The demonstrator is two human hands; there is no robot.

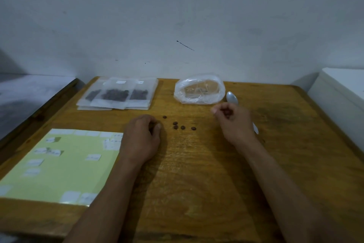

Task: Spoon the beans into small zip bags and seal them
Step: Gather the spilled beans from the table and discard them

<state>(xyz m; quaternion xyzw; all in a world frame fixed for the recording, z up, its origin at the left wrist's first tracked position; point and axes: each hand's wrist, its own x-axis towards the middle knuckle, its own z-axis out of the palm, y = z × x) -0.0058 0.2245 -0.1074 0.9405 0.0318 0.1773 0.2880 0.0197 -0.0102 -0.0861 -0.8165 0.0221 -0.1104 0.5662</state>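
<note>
Several loose brown beans (182, 127) lie on the wooden table (197, 174) between my hands. My left hand (141, 138) rests on the table just left of them with its fingers curled under; I cannot tell whether it holds a bean. My right hand (234, 122) is curled to the right of the beans, and a few dark beans (227, 113) show in its cupped fingers. A metal spoon (232, 97) lies on the table behind my right hand, its handle partly hidden. Filled small zip bags (116, 94) are stacked at the back left.
A crumpled clear plastic bag (200, 90) sits at the back centre, next to the spoon's bowl. A pale green sheet with white labels (59, 164) covers the near left of the table. A white box (340, 89) stands past the right edge, and a wall rises close behind.
</note>
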